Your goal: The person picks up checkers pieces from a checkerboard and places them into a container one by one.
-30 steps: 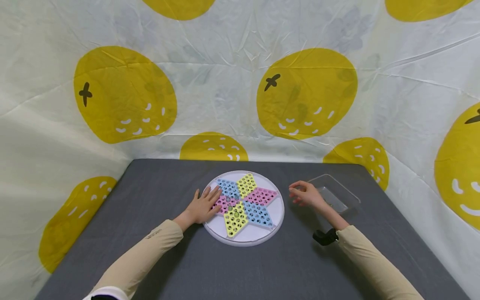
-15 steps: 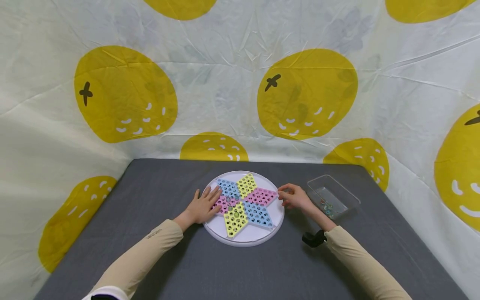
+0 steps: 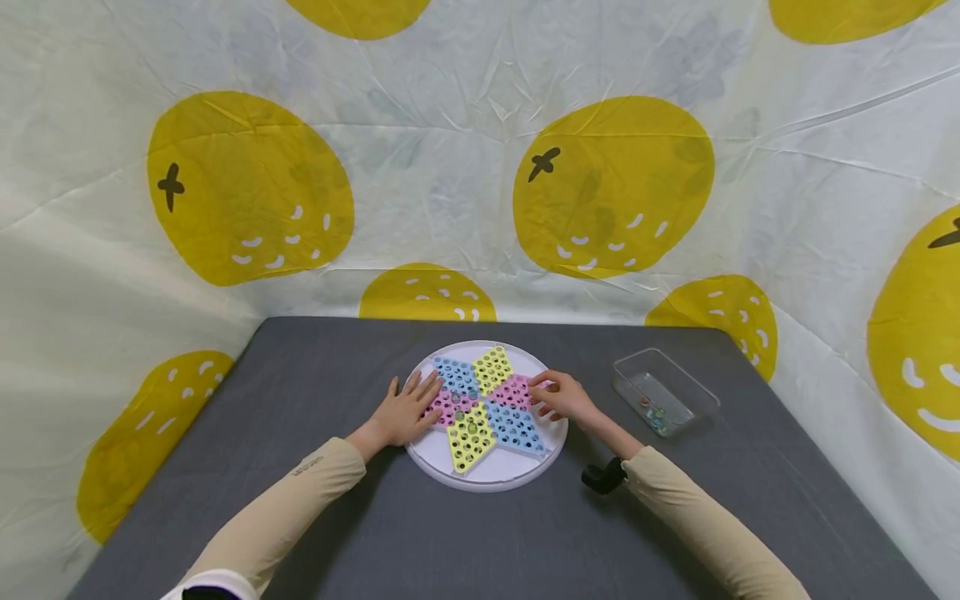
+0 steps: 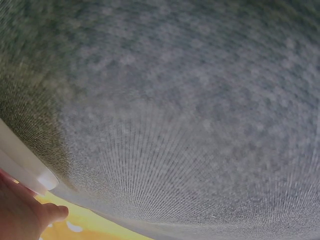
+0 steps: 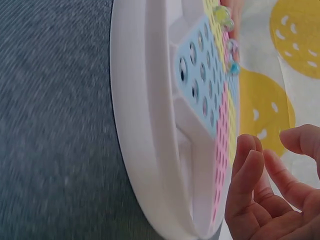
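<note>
A round white Chinese checkers board (image 3: pixel 502 473) with pink, yellow and blue star points lies in the middle of the table. My left hand (image 3: pixel 405 414) rests on its left edge with fingers spread and straight. My right hand (image 3: pixel 564 396) hovers at the pink point on the right, thumb and fingers bent; I cannot tell whether a marble sits between the fingertips. Several glass marbles sit in the board's holes, among them a yellow-green marble (image 5: pixel 223 17) and a blue marble (image 5: pixel 233 67). In the left wrist view only part of the left hand (image 4: pixel 22 212) shows.
A clear plastic box (image 3: pixel 675 408) with several marbles (image 3: pixel 652 412) at its near left corner stands right of the board. A dark grey cloth (image 3: pixel 480 542) covers the table. A white curtain with yellow fruit (image 3: pixel 615 192) hangs behind and at the sides.
My right hand has moved left from beside the clear box to over the board's pink point. The marbles in the box now show fully. The left hand has stayed put.
</note>
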Motion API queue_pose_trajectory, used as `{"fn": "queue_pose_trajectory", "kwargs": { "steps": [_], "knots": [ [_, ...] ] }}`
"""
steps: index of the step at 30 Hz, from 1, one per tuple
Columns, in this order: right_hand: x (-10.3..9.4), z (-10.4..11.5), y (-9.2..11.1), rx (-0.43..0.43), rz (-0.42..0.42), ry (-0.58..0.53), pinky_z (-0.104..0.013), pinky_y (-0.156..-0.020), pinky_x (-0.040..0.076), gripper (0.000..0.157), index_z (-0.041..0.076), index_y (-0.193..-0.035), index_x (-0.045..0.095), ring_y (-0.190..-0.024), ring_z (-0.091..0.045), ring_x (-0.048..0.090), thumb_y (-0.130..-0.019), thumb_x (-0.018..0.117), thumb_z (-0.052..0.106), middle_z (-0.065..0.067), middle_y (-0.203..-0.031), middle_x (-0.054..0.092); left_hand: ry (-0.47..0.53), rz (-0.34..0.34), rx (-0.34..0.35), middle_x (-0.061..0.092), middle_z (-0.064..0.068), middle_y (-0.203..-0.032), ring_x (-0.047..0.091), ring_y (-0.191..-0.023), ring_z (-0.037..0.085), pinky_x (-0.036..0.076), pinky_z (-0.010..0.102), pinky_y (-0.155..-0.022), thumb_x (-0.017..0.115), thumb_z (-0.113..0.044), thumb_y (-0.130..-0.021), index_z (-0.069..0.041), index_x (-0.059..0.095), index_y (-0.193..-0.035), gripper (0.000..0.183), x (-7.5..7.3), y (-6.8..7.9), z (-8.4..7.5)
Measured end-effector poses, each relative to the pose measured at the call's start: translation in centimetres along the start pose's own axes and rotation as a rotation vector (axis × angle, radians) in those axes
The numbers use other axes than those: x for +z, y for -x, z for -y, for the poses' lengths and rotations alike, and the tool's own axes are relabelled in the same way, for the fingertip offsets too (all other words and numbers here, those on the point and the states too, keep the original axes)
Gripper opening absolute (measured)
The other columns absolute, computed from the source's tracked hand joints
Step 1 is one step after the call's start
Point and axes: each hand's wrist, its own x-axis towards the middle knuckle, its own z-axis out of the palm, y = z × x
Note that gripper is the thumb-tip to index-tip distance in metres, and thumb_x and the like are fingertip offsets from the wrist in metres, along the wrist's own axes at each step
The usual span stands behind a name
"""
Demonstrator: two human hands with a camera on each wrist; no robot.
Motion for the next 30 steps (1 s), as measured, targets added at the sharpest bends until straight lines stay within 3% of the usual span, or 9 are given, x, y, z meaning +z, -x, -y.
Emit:
{"fn": "queue_pose_trajectory", "kwargs": {
  "steps": [19,30],
  "knots": [
    [3.9,1.4,-1.3,0.010,0.056,-0.018,-0.023,-0.045,0.042,0.018,0.009,-0.100,0.059,-0.054,-0.014,0.056,-0.084,0.059,0.019,-0.008,-0.075,0.064,0.014,0.009,-0.006,0.014,0.004,-0.151,0.009,-0.138,0.033,0.009,0.061,-0.104,0.030,-0.045,-0.094,-0.015,0.018,-0.144,0.059,0.1,-0.1,0.0],
    [5.4,2.3,-2.2,-0.008,0.038,0.050,-0.023,-0.046,0.041,0.018,0.010,-0.097,0.061,-0.053,-0.012,0.055,-0.084,0.061,0.022,-0.004,-0.073,0.064,0.011,0.002,-0.008,0.015,0.005,-0.151,0.010,-0.138,0.034,0.011,0.061,-0.103,0.031,-0.045,-0.094,-0.015,0.018,-0.144,0.059,0.1,-0.1,0.1]
  ]
}}
